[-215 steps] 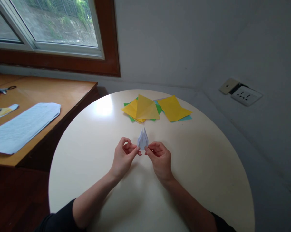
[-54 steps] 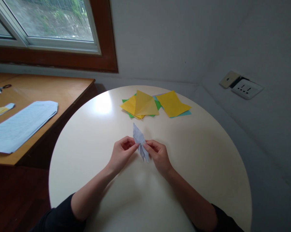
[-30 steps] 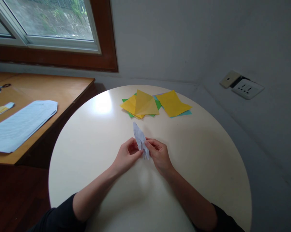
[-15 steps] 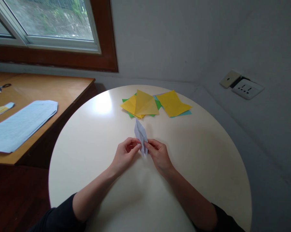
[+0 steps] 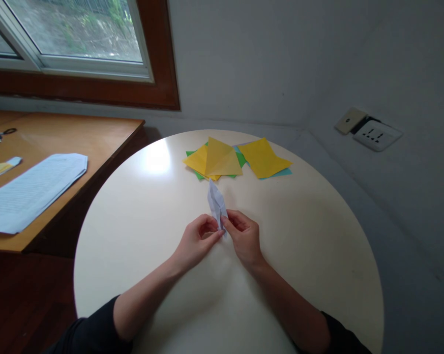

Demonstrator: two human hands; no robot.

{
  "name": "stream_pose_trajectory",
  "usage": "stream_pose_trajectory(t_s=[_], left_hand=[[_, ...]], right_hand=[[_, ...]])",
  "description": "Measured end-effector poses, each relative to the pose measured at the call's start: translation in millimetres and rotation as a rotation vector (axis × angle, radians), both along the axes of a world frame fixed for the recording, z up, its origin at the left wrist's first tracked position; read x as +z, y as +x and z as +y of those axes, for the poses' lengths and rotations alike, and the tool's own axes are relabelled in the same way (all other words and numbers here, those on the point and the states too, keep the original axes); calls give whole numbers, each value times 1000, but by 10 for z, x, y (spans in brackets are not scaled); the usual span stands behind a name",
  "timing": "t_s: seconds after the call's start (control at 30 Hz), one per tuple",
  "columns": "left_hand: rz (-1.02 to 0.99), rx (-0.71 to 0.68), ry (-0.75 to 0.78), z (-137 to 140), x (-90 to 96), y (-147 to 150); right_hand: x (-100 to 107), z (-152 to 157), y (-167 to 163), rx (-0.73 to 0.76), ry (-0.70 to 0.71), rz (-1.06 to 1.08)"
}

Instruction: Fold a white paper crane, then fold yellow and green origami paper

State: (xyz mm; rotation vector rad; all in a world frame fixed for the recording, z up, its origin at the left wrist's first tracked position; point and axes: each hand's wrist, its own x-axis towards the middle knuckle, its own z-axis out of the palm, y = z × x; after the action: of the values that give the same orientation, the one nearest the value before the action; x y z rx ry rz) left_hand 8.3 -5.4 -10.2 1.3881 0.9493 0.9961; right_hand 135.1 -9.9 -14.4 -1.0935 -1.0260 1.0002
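A folded piece of white paper (image 5: 216,200), narrow and pointed at its far end, is held over the middle of the round table. My left hand (image 5: 197,238) pinches its near left edge between thumb and fingers. On the other side, my right hand (image 5: 244,236) grips the near right edge, thumb on top. The fingers partly cover the paper's near part, whose tip shows between the hands.
Yellow and green paper sheets (image 5: 222,160) lie at the far side of the white table (image 5: 133,221), with a yellow sheet (image 5: 264,157) over blue ones beside them. On a wooden desk (image 5: 107,130) at left are printed papers (image 5: 37,191) and scissors (image 5: 8,131).
My left hand has slid nearer and to the right along the paper, toward its near tip. The white paper has shifted slightly right, while my right hand still grips it.
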Motion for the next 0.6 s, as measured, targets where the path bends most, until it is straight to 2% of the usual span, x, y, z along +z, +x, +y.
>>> stream_pose_trajectory(t_s=[0.17, 0.37, 0.6], left_hand=[[37, 22, 14, 8, -29, -5], [76, 71, 88, 2, 21, -32], [68, 77, 58, 17, 44, -37]], right_hand=[[-15, -9, -22, -10, 4, -3], [-6, -17, -24, -6, -2, -31], [-12, -22, -30, 47, 1, -28]])
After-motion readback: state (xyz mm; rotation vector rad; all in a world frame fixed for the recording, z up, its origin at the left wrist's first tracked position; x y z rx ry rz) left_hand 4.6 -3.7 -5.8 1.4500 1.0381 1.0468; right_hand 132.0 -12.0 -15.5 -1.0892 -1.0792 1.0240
